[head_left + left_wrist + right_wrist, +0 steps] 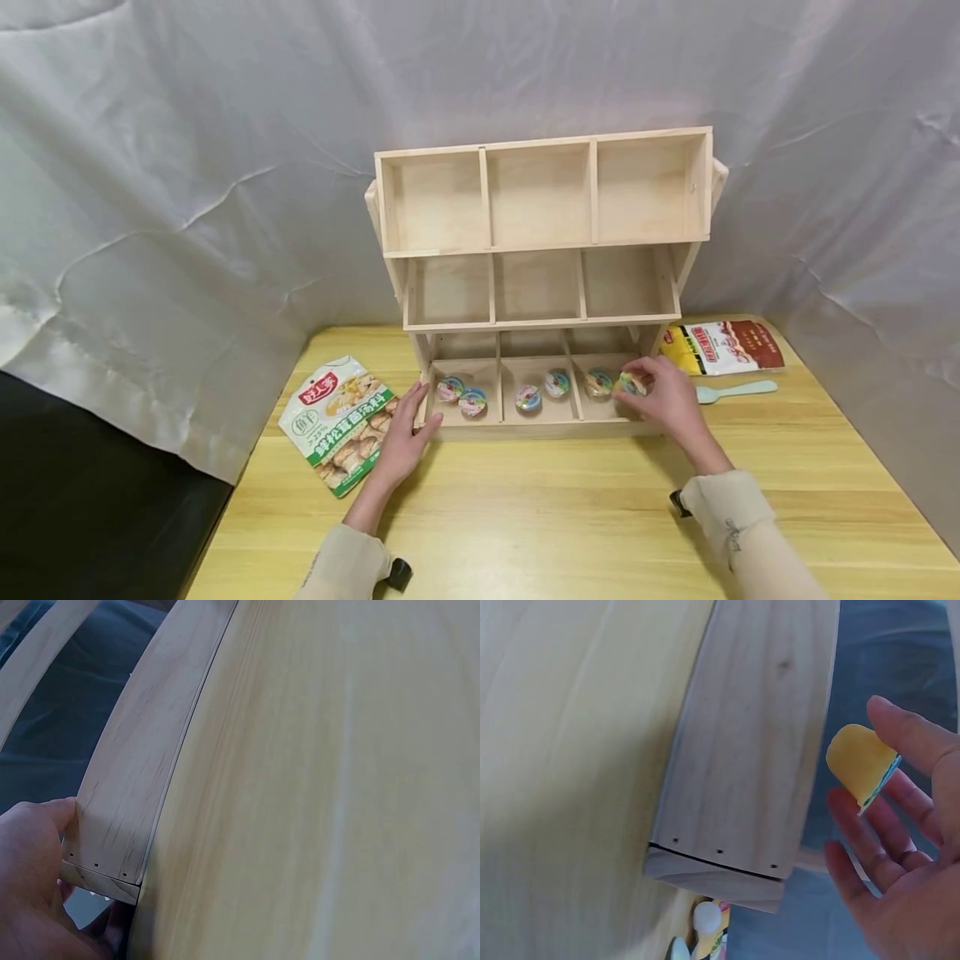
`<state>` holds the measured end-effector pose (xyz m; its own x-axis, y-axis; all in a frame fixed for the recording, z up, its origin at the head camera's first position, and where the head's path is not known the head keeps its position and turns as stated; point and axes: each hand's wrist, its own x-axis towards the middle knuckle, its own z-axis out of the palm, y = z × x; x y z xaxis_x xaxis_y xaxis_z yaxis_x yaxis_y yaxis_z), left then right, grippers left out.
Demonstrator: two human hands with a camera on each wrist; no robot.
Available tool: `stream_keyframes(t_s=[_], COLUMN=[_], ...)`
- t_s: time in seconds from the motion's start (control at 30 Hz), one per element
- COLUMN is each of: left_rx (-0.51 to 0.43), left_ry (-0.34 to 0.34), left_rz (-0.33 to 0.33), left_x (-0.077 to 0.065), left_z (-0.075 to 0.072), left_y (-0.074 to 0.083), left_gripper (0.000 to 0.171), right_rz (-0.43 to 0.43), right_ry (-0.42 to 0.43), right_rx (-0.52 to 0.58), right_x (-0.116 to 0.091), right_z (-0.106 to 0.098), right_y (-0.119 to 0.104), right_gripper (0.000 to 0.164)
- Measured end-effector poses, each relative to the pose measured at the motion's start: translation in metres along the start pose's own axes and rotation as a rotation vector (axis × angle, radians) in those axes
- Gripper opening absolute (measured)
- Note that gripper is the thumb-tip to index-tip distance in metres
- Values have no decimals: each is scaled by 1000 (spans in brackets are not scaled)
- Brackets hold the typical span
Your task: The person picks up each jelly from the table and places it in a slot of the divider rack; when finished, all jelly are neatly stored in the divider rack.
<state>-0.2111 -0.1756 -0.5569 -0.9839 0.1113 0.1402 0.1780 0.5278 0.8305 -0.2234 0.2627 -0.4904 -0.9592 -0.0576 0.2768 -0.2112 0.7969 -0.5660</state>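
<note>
My right hand [670, 400] pinches a jelly cup [631, 383] at the right end of the wooden shelf's bottom tray. The cup has a yellow body [857, 760] and a printed foil lid, tilted between thumb and fingers in the right wrist view. Another jelly cup [599, 382] lies just left of it in the same compartment. At the opposite end, my left hand [402, 442] touches the corner of the wooden shelf [540, 431], its thumb at the front board's rim. Two jelly cups [472, 402] lie in the left compartment and two more [528, 398] in the middle one.
The shelf's top tier [536, 196] and middle tier [536, 287] have three compartments each. A green-and-white food pouch [341, 421] lies left of the shelf. To the right are a red, white and yellow packet [723, 347] and a pale green spoon [738, 391]. Grey curtains surround the table [540, 517].
</note>
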Motion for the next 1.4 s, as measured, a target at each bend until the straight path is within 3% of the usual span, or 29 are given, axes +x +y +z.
stream_keyframes(t_s=[0.43,1.4], left_rx=[-1,25], left_ry=[-1,9], left_rz=[-3,-2], left_x=[-1,-4], left_z=[-1,2], left_y=[0,0], left_gripper=[69,68], right_rz=[-2,2], right_ry=[-63,-55], right_rx=[-17,-67], right_x=[5,0], right_z=[11,22], right_y=[12,18], right_gripper=[42,36])
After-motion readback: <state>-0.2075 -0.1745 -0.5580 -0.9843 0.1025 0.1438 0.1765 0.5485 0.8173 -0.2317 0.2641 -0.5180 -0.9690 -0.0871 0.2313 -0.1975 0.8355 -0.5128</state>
